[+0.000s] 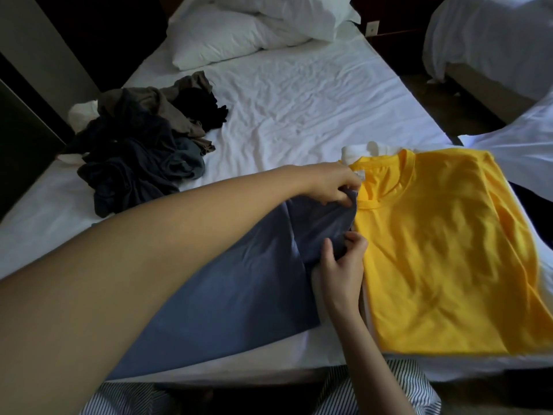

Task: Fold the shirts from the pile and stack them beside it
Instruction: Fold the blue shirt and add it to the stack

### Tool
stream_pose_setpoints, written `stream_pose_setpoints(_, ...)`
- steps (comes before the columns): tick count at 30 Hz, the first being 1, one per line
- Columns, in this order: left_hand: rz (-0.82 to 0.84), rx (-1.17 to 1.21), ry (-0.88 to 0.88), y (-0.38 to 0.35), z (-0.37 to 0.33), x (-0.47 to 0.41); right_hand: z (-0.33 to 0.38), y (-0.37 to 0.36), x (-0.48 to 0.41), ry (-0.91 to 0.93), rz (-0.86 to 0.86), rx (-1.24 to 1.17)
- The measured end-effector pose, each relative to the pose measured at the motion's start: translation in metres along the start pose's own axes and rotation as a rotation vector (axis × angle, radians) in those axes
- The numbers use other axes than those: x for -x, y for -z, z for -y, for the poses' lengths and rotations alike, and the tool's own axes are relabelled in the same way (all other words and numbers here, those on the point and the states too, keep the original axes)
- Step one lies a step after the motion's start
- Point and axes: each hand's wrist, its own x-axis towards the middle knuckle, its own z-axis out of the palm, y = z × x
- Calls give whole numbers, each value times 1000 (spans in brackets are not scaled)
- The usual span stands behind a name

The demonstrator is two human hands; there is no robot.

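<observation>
**Both hands on the blue shirt, on a rumpled white bed**

The left hand point(330, 182) reaches across the body and pinches a bunched edge of the blue shirt point(239, 289) between thumb and fingertips. Just nearer the person, the right hand point(341, 265) curls round a fold of the same cloth. The rest of the blue shirt spreads flat from both hands towards the person and to the left, under the left forearm.

Touching the hands on their right lies a folded yellow shirt point(443, 253), collar away from the person, on top of a white garment point(356, 151) that shows beyond the left hand. Well to the left of the hands and further out, the pile point(143, 151) of dark, grey and brown shirts sits in a loose heap.

All of this rests on a creased white sheet point(299, 109). Two white pillows point(227, 34) lie at the far end, past the hands. A second bed point(490, 34) with white linen stands far to the right across a dark floor, and a wall socket point(372, 29) shows between the beds. Striped trousers point(374, 390) show below the wrists.
</observation>
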Motion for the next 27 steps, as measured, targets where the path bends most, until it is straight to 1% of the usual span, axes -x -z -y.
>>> stream_pose_setpoints(3,24,83,11,0,2,5,-2,1,0,-28,42,79)
stream_pose_setpoints(6,-10,203,45,2,9,13,-3,0,-1,-8,83,290)
stream_pose_setpoints(7,-21,233,58,3,12,16,-3,-1,0,1,75,322)
stream_pose_setpoints(12,-78,363,110,3,19,30,11,-2,5,-55,-6,275)
stream_pose_setpoints(15,-87,418,139,0,21,37,12,1,6,-53,-10,370)
stream_pose_setpoints(17,-103,515,172,-1,19,41,15,1,7,-43,-26,391)
stream_pose_setpoints(20,-174,578,227,-5,19,48,26,-4,13,-45,15,357)
stream_pose_setpoints(21,-215,578,231,-8,20,52,28,-7,15,-28,41,385)
stream_pose_setpoints(22,-258,588,230,-10,23,57,29,-10,16,23,60,454)
stream_pose_setpoints(24,-339,661,217,-15,29,70,28,-15,18,256,51,646)
stream_pose_setpoints(27,-424,813,215,-23,42,96,25,-23,23,557,16,816)
